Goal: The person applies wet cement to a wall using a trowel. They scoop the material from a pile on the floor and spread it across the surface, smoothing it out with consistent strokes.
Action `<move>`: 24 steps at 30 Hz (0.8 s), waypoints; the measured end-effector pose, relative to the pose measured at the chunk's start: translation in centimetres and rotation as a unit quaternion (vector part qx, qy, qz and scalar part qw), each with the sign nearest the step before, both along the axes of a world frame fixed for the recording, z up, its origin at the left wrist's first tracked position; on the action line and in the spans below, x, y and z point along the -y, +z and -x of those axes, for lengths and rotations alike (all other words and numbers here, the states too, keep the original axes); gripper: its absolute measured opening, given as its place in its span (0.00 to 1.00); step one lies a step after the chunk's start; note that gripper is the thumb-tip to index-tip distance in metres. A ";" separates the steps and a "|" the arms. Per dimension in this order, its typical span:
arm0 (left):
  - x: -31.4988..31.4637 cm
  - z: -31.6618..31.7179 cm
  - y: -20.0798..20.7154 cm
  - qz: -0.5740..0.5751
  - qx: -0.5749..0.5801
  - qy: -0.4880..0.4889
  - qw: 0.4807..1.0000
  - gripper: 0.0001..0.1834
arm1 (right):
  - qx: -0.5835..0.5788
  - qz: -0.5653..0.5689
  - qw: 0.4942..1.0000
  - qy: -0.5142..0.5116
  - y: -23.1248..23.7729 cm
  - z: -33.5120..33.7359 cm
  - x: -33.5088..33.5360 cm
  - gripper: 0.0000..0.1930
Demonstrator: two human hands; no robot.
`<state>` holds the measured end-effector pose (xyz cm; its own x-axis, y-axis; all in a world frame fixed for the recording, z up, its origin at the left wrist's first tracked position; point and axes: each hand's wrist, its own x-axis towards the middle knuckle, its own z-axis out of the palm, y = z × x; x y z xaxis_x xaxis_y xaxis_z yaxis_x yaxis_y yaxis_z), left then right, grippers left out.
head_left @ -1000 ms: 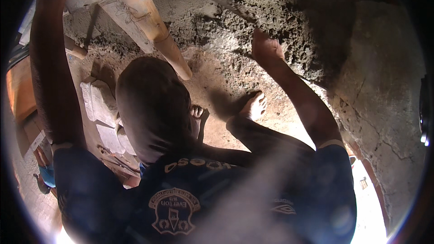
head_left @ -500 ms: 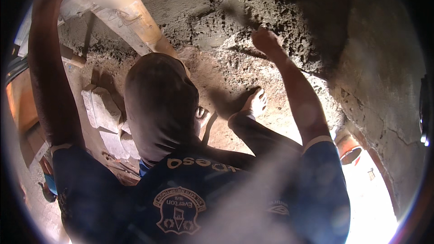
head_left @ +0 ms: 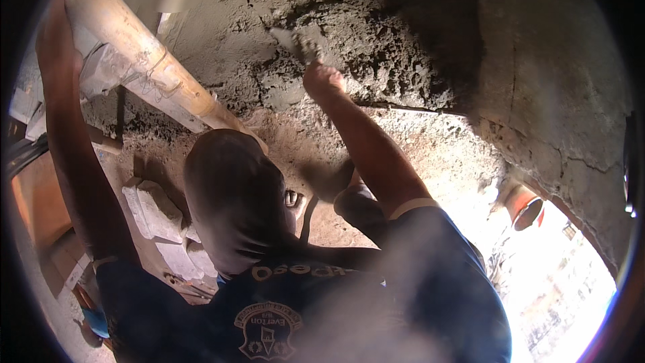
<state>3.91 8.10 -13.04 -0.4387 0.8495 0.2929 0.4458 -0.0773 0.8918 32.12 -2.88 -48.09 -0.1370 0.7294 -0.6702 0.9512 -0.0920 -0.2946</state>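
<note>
My right hand (head_left: 324,81) is closed around the handle of a trowel (head_left: 285,38). The blade points up and left, close against a wall of rough grey mortar (head_left: 235,33). Wet-looking clumps show around the blade's base. On the far left, my left arm reaches up beside a thick bamboo pole (head_left: 134,33). My left hand (head_left: 59,44) is near the pole and some pale boards; its fingers are hidden at the picture's rim, so I cannot tell what they grip. Dark cloth covers my raised knee (head_left: 232,195) in the middle.
Several broken blocks (head_left: 158,208) lie on the ground left of my knee. An orange, round-mouthed container (head_left: 525,210) stands at the right, near bright light. A cracked grey wall (head_left: 557,107) rises on the right. The pole slants down toward my knee.
My right hand has moved left across the mortar with the trowel. The view has shifted, and more of the pole and my left hand shows.
</note>
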 end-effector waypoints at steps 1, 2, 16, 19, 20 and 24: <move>0.3 0.1 0.1 -0.001 -0.001 0.002 1.000 0.27 | -0.019 0.026 0.997 -0.077 1.2 -0.2 -0.6 0.21; 0.5 0.2 0.1 -0.004 -0.001 0.005 1.000 0.28 | -0.037 0.044 0.986 -0.155 2.4 -0.5 -1.5 0.22; 0.8 -2.6 0.7 0.036 0.064 0.016 0.997 0.34 | 0.134 -0.023 0.977 -0.162 -2.0 -14.9 0.6 0.17; 1.0 -1.6 0.7 0.026 0.055 0.011 0.998 0.33 | 0.129 -0.050 0.969 -0.207 1.7 -16.0 1.6 0.19; 0.9 -1.3 0.7 0.030 0.056 0.016 0.998 0.33 | 0.120 -0.072 0.962 -0.233 2.7 -15.8 1.8 0.19; 1.6 -2.3 1.6 0.029 0.022 0.040 0.999 0.32 | 0.062 -0.170 0.918 -0.352 5.7 -12.3 3.5 0.18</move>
